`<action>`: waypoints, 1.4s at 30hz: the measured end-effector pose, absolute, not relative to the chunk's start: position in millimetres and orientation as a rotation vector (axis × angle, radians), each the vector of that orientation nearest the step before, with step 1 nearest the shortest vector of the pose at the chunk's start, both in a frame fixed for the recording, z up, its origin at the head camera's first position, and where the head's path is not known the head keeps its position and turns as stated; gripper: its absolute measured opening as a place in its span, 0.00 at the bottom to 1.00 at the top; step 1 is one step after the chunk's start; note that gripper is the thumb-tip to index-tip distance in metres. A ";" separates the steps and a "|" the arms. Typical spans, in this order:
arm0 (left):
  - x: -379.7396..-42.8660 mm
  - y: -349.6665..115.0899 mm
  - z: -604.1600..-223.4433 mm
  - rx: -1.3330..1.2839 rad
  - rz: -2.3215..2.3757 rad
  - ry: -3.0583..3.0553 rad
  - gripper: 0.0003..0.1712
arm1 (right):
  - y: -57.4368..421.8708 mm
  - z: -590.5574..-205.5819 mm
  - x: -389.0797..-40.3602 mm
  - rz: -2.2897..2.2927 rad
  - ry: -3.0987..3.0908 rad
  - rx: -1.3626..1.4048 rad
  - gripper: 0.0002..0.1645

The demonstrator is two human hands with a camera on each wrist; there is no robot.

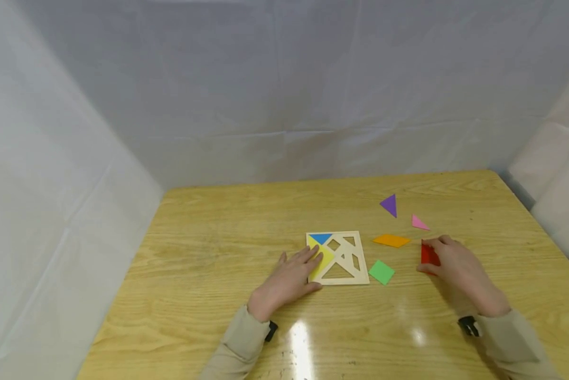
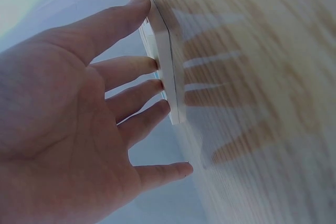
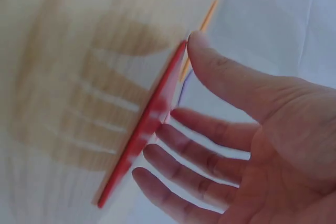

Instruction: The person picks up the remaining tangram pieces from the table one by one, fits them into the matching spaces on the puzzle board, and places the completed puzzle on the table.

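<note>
A pale wooden tangram board [image 1: 363, 264] lies on the table, with a yellow triangle [image 1: 329, 257] and a blue triangle [image 1: 320, 238] set into its left side. My left hand [image 1: 290, 277] rests on the board's left part with fingers spread and nearly straight, covering some of the yellow triangle. In the left wrist view, the fingertips [image 2: 157, 85] lie along the board's edge [image 2: 167, 51]. To the right, my right hand [image 1: 457, 266] pinches a red tangram piece [image 1: 428, 256] between thumb and forefinger, partly hiding it. The red piece [image 3: 139, 135] lies low against the tabletop in the right wrist view.
Between the board and my right hand are a green square [image 1: 382, 272] and an orange parallelogram [image 1: 392, 240]. Farther back lie a purple triangle [image 1: 391, 205] and a small pink triangle [image 1: 419, 222]. White sheeting [image 1: 284, 95] surrounds the wooden table [image 1: 208, 264] at the back and sides.
</note>
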State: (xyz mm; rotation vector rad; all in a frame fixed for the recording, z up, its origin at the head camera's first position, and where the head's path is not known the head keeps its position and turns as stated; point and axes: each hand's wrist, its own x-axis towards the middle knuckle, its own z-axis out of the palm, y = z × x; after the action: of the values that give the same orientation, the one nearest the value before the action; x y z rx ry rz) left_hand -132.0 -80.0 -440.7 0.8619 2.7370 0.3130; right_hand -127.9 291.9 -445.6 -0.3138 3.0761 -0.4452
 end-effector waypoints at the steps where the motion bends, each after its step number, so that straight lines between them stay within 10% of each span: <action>1: -132.0 -80.1 -440.8 0.863 0.313 2.737 0.41 | 291.5 -445.5 -128.2 -0.439 3.068 -0.293 0.40; 12: -130.6 -80.1 -438.9 0.870 0.314 2.741 0.41 | 297.8 -444.4 -132.5 -0.431 3.084 -0.544 0.22; 18: -130.5 -80.3 -439.4 0.873 0.319 2.742 0.40 | 309.9 -444.8 -132.9 -0.403 3.039 -0.695 0.38; 42: -132.5 -81.8 -440.0 0.885 0.329 2.741 0.40 | 335.2 -446.6 -130.8 -0.420 3.062 -0.690 0.28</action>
State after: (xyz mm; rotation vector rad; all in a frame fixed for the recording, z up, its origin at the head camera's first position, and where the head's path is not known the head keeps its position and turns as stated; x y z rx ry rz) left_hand -132.5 -81.8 -440.0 0.8851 2.7408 0.3289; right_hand -130.8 335.2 -446.6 -0.6902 3.0621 -0.4200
